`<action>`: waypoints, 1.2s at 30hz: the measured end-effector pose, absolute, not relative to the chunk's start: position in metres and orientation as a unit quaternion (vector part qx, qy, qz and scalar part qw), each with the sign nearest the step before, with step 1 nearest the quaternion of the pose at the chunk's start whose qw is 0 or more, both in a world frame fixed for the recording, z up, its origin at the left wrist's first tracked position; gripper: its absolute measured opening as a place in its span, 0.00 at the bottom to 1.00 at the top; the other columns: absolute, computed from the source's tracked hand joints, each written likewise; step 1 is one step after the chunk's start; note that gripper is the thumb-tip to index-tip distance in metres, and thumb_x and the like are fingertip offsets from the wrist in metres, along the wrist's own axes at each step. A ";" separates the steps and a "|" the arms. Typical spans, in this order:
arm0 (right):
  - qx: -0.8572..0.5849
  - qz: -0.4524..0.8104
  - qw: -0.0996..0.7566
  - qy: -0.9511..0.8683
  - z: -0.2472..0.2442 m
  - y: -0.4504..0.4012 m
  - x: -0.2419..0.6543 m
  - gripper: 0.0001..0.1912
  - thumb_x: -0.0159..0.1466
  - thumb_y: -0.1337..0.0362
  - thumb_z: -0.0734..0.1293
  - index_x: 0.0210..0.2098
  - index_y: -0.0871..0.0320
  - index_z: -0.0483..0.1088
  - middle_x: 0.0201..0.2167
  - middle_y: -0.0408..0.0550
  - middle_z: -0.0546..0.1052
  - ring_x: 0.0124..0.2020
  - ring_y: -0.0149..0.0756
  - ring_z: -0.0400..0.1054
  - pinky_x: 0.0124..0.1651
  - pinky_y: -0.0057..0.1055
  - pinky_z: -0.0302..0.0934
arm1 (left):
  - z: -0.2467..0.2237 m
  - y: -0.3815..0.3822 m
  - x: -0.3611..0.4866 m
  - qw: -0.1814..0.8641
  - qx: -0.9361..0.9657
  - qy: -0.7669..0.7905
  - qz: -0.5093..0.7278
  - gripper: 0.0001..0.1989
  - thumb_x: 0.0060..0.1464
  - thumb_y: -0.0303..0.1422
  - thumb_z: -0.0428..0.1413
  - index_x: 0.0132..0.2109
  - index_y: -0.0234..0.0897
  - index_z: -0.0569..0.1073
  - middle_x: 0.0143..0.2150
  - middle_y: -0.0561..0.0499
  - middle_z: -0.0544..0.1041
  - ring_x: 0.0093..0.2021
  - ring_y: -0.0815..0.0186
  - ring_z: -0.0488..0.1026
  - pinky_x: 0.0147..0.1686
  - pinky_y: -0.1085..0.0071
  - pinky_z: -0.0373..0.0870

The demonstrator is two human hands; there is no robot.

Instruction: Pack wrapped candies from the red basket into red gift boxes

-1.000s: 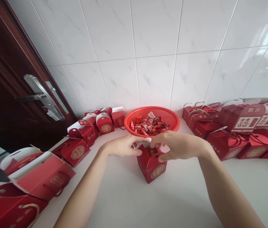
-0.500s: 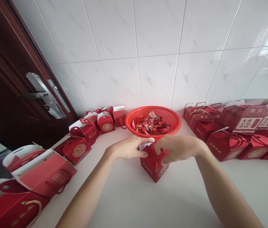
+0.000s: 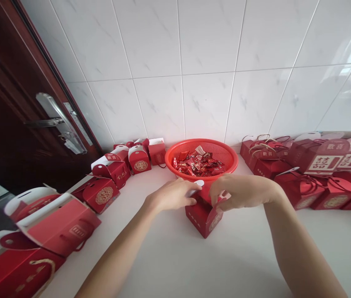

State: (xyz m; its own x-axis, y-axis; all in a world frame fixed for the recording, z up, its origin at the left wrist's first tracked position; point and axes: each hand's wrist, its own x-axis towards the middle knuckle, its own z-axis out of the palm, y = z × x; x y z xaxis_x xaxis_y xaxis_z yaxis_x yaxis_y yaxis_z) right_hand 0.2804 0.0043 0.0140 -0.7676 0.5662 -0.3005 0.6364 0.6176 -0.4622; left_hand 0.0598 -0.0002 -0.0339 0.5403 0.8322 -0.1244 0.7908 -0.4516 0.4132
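A small red gift box [image 3: 197,218] with gold print stands upright on the white table in front of me, its top partly open and its inside dark. My left hand [image 3: 173,194] is closed on the box's left flap, thumb and fingers on either side of its pale edge. On the other side, my right hand [image 3: 242,191] pinches the right-hand flap; some of its fingertips are hidden. Just behind both hands sits a red plastic basket [image 3: 169,159] holding many red-wrapped candies [image 3: 197,161].
Several red gift boxes [image 3: 100,193] line the left side, some with raised flaps. More boxes [image 3: 299,188], with cord handles and stacked in places, fill the right. A tiled wall [image 3: 206,103] rises behind the table [image 3: 175,265]. A dark door with a metal handle [image 3: 60,122] is at left.
The flaps of the box have been drawn further apart, so its top gapes wider. My right hand has moved slightly right; the box stays in place.
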 end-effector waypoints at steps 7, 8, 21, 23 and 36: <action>0.397 -0.242 0.045 0.884 0.014 0.004 0.281 0.03 0.59 0.65 0.68 0.34 0.56 0.74 0.38 0.49 0.77 0.39 0.41 0.71 0.30 0.29 0.57 | -0.025 -0.010 0.065 0.157 0.861 0.476 0.085 0.30 0.52 0.26 0.55 0.63 0.49 0.70 0.51 0.49 0.76 0.50 0.56 0.74 0.47 0.66 0.68; 0.405 -0.241 0.043 0.881 0.014 0.005 0.281 0.03 0.59 0.66 0.68 0.34 0.56 0.73 0.39 0.49 0.77 0.40 0.42 0.71 0.31 0.30 0.58 | -0.024 -0.011 0.066 0.152 0.859 0.479 0.092 0.32 0.52 0.26 0.56 0.64 0.48 0.69 0.51 0.49 0.75 0.49 0.56 0.74 0.46 0.66 0.68; 0.484 -0.182 0.085 0.852 -0.002 0.015 0.261 0.09 0.57 0.64 0.71 0.36 0.57 0.69 0.41 0.52 0.74 0.38 0.43 0.70 0.26 0.30 0.55 | -0.028 -0.013 0.072 0.245 0.871 0.416 0.090 0.15 0.61 0.33 0.52 0.53 0.43 0.75 0.48 0.48 0.78 0.47 0.57 0.75 0.45 0.65 0.69; 0.483 -0.176 0.094 0.852 -0.004 0.016 0.259 0.08 0.57 0.64 0.71 0.35 0.57 0.68 0.41 0.53 0.74 0.38 0.43 0.70 0.26 0.31 0.55 | -0.030 -0.013 0.072 0.216 0.864 0.450 0.068 0.14 0.58 0.35 0.55 0.50 0.42 0.77 0.49 0.46 0.76 0.48 0.55 0.74 0.45 0.65 0.69; 0.457 -0.176 0.012 0.872 -0.025 -0.017 0.257 0.26 0.57 0.46 0.72 0.45 0.57 0.66 0.42 0.53 0.75 0.41 0.49 0.72 0.35 0.35 0.60 | -0.031 -0.010 0.072 0.213 0.846 0.487 0.028 0.13 0.56 0.39 0.58 0.46 0.40 0.74 0.48 0.45 0.76 0.50 0.53 0.73 0.43 0.65 0.70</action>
State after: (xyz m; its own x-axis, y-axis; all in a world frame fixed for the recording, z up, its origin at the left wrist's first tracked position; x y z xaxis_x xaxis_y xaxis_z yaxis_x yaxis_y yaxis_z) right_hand 0.2575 -0.0172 -0.0251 -0.5824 0.7924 -0.1813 0.8008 0.5210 -0.2953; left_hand 0.0725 -0.0096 -0.0313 0.5234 0.8368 -0.1607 0.8131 -0.4341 0.3879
